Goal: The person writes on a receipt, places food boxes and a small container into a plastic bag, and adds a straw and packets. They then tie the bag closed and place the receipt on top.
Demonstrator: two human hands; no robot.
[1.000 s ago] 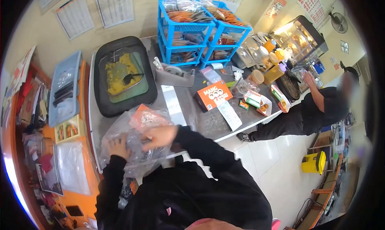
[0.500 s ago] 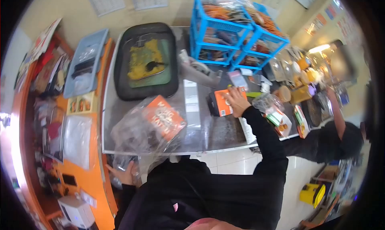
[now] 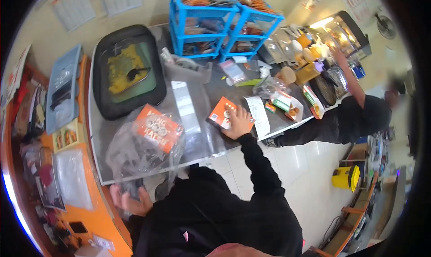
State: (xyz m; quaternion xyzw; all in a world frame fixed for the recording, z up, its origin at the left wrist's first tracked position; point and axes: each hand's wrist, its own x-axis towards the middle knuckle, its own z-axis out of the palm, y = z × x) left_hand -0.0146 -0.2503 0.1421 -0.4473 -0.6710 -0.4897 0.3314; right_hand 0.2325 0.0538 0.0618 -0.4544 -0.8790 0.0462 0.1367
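1. on the worktop (image 3: 206,142), near its front edge: orange box (image 3: 217,112) under the right hand (image 3: 240,122), with fingers spread wide; cannot tell whether gripped.
2. for a sound hold, press opposite sides lightly and keep the top level.
3. at the worktop's corner, left hand (image 3: 130,201) with fingers parted, beside the clear bag (image 3: 123,142).
4. mind loose film around the second box (image 3: 159,129).
5. avoid dragging the adjacent receipt (image 3: 257,115); behind, note black tray (image 3: 159,84) and blue racks (image 3: 179,23).
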